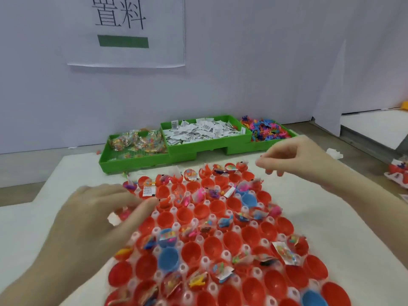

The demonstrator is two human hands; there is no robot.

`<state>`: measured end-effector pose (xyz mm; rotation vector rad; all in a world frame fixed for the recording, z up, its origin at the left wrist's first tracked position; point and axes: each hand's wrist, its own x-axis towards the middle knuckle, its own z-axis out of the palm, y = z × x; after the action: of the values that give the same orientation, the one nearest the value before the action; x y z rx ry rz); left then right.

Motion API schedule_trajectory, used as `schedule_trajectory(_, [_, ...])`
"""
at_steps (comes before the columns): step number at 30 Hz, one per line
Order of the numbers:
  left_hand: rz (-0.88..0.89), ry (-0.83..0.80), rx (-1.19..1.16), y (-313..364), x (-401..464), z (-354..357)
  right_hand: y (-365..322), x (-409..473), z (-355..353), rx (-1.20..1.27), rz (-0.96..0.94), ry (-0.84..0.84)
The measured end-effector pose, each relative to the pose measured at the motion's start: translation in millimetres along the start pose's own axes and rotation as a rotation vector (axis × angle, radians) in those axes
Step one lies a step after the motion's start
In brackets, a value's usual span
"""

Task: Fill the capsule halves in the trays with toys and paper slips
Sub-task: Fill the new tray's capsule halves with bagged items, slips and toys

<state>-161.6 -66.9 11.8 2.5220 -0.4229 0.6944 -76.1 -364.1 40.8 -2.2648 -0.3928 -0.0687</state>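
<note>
Counter (287,195) carries clear tray of capsule halves (220,239), near edge to middle; many halves bare, some hold toys and slips. Green bins (176,149) along far edge: bagged toys left, paper slips (205,130) middle, loose toys right.

Your left hand (92,217) low over tray's left edge, grip loosely curled, blurred; white scrap beneath, hold unclear. Sweep risks knocking filled halves.

Your right hand (293,155) above tray's far right corner, fingertips curled together; cannot tell contents. Likely slip: double-filling or skipping halves.
</note>
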Motion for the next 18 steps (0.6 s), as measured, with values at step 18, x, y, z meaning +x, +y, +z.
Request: schedule_trajectory(18, [-0.568,-0.253,0.113,-183.3,178.9,114.8,146.8,197.5,-2.7,-0.436,0.467,0.099])
